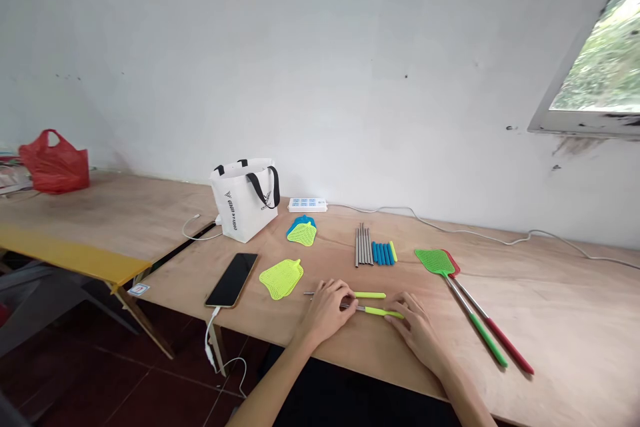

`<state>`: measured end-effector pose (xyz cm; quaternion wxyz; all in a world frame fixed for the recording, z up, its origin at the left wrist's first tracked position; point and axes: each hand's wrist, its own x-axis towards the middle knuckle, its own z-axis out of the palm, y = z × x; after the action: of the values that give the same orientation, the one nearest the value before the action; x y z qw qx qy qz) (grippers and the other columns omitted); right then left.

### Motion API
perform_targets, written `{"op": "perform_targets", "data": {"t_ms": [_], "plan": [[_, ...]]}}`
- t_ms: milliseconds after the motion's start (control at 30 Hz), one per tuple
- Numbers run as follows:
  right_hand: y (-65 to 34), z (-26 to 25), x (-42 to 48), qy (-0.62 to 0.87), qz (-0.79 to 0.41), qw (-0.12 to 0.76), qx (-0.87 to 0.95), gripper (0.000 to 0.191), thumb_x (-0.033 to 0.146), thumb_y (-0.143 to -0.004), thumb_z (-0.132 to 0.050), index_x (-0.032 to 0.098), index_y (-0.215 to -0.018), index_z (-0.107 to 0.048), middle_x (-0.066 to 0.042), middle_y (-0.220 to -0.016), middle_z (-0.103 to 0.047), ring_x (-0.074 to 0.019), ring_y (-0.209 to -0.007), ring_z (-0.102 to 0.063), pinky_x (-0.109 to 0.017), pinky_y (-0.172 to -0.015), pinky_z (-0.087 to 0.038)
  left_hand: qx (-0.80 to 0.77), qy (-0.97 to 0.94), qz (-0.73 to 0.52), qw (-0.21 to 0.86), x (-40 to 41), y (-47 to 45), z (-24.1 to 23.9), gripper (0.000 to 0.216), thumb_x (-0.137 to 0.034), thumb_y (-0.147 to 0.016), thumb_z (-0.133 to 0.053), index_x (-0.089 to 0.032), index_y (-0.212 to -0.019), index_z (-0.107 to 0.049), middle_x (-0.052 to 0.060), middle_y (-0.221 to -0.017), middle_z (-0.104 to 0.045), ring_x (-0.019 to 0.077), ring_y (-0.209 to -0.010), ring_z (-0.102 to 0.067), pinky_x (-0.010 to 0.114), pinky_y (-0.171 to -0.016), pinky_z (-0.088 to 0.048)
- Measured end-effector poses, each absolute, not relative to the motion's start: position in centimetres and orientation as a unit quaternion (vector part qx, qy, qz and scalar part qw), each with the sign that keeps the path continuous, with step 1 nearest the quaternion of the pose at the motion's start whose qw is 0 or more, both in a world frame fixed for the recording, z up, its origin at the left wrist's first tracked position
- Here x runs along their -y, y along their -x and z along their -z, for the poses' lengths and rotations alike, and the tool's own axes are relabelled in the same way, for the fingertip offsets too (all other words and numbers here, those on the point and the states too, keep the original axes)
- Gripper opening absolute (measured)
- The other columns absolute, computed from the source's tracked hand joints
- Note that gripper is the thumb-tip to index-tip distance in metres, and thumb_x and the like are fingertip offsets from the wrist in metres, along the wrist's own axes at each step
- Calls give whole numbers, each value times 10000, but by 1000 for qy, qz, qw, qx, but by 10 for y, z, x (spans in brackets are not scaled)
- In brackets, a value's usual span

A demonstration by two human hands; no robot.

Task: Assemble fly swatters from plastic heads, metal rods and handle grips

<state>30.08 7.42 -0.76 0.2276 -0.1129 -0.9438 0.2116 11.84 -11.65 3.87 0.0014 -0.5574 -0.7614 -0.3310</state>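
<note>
My left hand (327, 310) rests on the wooden table (550, 320), fingers curled over the metal end of a rod with a yellow-green grip (383, 311). My right hand (417, 327) pinches the grip end of the same rod. A second rod with a yellow-green grip (369, 295) lies just beyond, its metal end running behind my left fingers. A loose yellow-green swatter head (281, 278) lies left of my left hand.
Two finished swatters, green (467, 303) and red (495, 330), lie at the right. Behind are metal rods (363, 245), blue grips (383, 253), stacked swatter heads (302, 231), a white bag (245, 199), a power strip (307, 204), a phone (232, 279) and a red bag (54, 163).
</note>
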Motion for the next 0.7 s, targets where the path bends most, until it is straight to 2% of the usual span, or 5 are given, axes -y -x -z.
{"op": "perform_targets", "data": {"t_ms": [100,300,467,700], "plan": [[-301,8,-74,116,-194,233,946,292,454,-1013,-467,324,-1070,-723,-72,-1142,-641,-272,-1068,-610,-454,-950,-511,741,578,341,-17,118,-119,-40,173,-165,-960,-530,-236,-1015,-678,4,-1077,-725,198,-1035,-630,367,-946,-407],[-300,2,-70,90,-203,207,953,273,430,-1026,-460,334,-1114,-699,-28,-1347,-626,-260,-1226,-581,-464,-1042,-459,706,620,341,-27,119,-121,-41,306,-73,-920,-496,-259,-1077,-681,-9,-1159,-732,187,-1103,-626,363,-987,-412],[-300,5,-73,110,-184,229,949,306,441,-1034,-439,323,-1104,-713,-53,-1175,-696,-253,-1076,-634,-443,-957,-485,733,598,324,13,117,-119,-37,215,-162,-954,-504,-249,-968,-700,27,-1142,-716,219,-1116,-617,412,-1017,-401],[-302,6,-76,142,-152,248,946,296,418,-1041,-432,316,-1102,-703,-43,-1093,-700,-240,-1032,-632,-417,-932,-470,758,567,320,45,116,-119,-34,115,-269,-926,-603,-249,-1008,-682,35,-1197,-681,244,-1153,-598,454,-1082,-368]]}}
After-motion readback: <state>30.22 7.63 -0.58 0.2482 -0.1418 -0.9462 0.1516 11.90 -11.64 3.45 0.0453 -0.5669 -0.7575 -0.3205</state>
